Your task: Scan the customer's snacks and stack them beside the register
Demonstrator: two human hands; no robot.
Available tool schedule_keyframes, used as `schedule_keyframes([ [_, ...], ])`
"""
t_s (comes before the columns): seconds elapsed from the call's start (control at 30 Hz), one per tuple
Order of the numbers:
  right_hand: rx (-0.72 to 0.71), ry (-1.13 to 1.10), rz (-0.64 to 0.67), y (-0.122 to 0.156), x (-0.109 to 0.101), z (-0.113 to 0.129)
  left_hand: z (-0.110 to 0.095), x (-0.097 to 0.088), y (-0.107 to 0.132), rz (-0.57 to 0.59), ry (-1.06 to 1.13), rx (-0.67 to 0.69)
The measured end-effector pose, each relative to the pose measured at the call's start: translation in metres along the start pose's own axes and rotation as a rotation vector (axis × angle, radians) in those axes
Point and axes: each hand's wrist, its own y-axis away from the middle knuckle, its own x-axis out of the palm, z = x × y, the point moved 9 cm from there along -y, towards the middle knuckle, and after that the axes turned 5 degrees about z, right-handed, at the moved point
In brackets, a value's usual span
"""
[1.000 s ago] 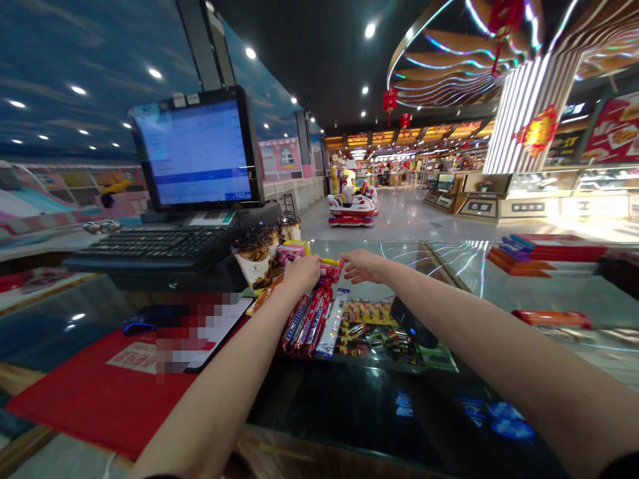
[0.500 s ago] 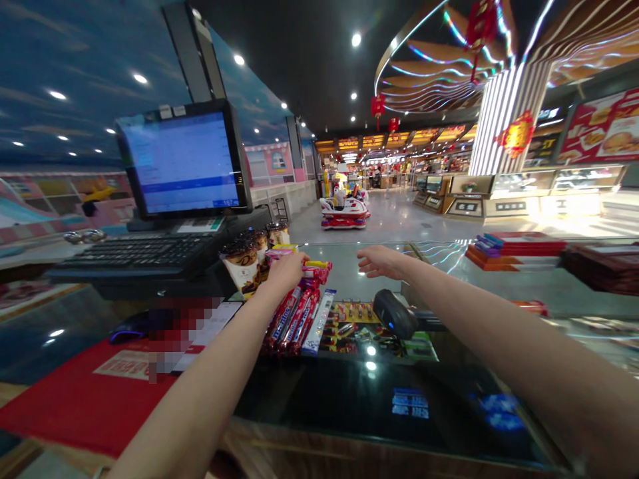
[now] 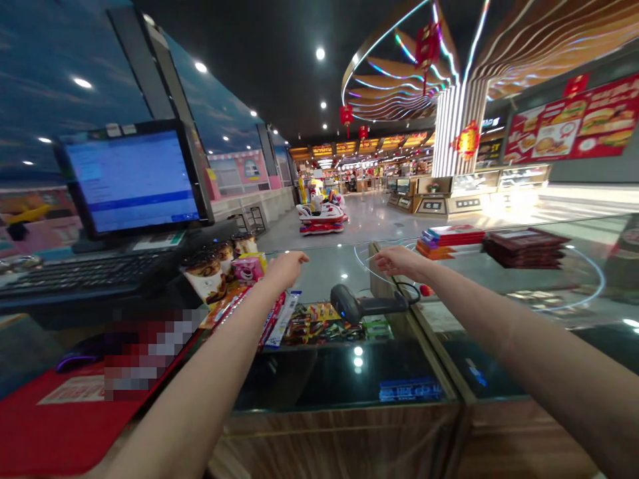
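Note:
My left hand [image 3: 286, 269] hovers over the glass counter just right of a small pink box [image 3: 247, 269], its forefinger stretched out and nothing visible in it. Below it, red candy packs [image 3: 270, 324] and a white-and-blue stick pack [image 3: 284, 319] lie partly hidden behind my forearm. My right hand [image 3: 399, 259] is held out above the counter with fingers extended, holding nothing. It is nearest to a stack of red, orange and purple packs [image 3: 449, 239]. Between my arms a black handheld scanner [image 3: 367, 304] rests on the glass, its cable curling behind.
A monitor [image 3: 134, 176], keyboard [image 3: 74, 269] and mouse [image 3: 94, 349] on a red mat [image 3: 30, 412] occupy the left. Lidded cups [image 3: 204, 276] stand beside them. Dark brown packets [image 3: 524, 247] are stacked at right. Small goods [image 3: 319, 322] show around the scanner.
The view has turned right, so most things shift left. My left hand has moved off the candy packs. My right hand has come closer to the stacked packs at right.

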Motion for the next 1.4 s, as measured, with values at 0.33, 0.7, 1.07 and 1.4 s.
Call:
schedule_keyframes([
  [0.33,-0.018,-0.009,-0.164,0.041,-0.094,-0.032,-0.099,0.006,-0.008,0.035,0.012,0.136],
  [0.7,-0.057,0.064,-0.321,0.073,-0.159,-0.052,-0.218,0.014,0.001,0.052,-0.034,0.345],
  [1.07,-0.166,0.283,-0.321,0.079,-0.187,-0.075,-0.279,0.047,0.015,0.198,-0.019,0.457],
  [1.4,-0.261,0.420,-0.228,0.083,-0.169,-0.081,-0.293,0.066,0.013,0.214,0.005,0.488],
])
